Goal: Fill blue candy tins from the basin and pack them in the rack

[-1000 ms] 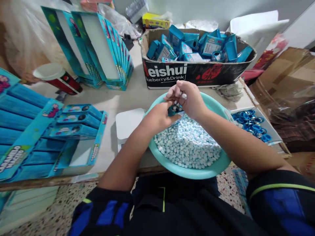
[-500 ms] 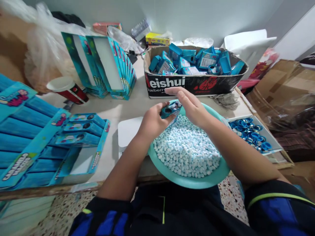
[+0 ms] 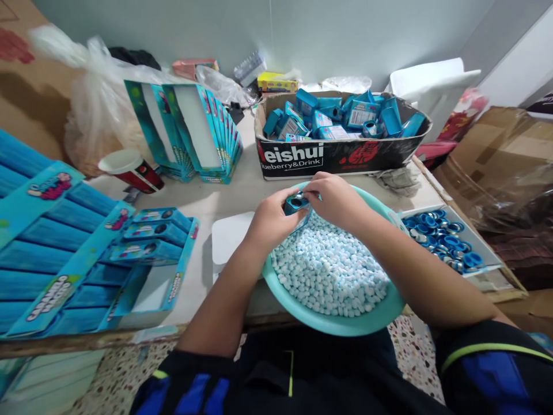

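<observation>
My left hand (image 3: 274, 218) is wrapped round a small blue box (image 3: 295, 204) with a round dark hole in its top. Fingers of my right hand (image 3: 329, 193) are bent together at the box's right end; whether they pinch anything is hidden. Both hands are over the back left part of a turquoise basin (image 3: 332, 326), which holds a heap of pale blue and white candies (image 3: 328, 271).
Behind the basin, a black carton (image 3: 337, 158) holds many blue boxes. A white tray (image 3: 492, 265) of blue caps lies right. Display boxes (image 3: 64, 248), a paper cup (image 3: 132, 172) and folded cartons (image 3: 194, 127) are left. A white flat object (image 3: 231, 239) lies beside the basin.
My right hand, stretched out above the box before, has come down to its right end with fingers bent. My left hand still holds the box. The view has shifted slightly.
</observation>
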A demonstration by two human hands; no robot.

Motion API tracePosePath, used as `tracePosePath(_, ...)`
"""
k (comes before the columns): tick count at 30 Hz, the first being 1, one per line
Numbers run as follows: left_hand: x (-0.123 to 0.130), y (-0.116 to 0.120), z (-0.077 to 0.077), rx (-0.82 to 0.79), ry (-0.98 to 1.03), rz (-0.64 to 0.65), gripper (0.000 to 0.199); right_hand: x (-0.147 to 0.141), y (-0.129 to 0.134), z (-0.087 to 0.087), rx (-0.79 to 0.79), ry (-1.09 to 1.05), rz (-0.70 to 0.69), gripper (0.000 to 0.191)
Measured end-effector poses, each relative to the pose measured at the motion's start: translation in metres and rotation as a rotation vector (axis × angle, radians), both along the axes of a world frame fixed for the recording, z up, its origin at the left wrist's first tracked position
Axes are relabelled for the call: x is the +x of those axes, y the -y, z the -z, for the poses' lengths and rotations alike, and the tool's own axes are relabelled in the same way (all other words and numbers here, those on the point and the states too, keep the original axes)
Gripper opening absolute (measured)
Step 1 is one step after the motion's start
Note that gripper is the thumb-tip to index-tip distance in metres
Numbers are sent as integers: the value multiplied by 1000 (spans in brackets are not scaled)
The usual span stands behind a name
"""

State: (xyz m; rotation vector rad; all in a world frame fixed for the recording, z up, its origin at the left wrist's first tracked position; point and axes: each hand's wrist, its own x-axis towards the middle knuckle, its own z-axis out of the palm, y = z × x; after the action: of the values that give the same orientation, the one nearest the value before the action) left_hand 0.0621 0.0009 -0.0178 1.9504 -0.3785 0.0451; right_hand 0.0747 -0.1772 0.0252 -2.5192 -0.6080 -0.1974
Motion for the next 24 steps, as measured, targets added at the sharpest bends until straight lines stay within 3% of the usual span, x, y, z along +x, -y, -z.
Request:
tracePosePath(5,1,-2,1,-2,3,28,50,2,-1,1,92,-39,-24,19)
tracePosePath(15,-6,-4,-14,56,16,106,41,-5,-8,-5,293,-179,-116,17)
tracePosePath(24,-6,-3,-13,82,-3,87,43,-5,-13,7,205,-23,-97,20)
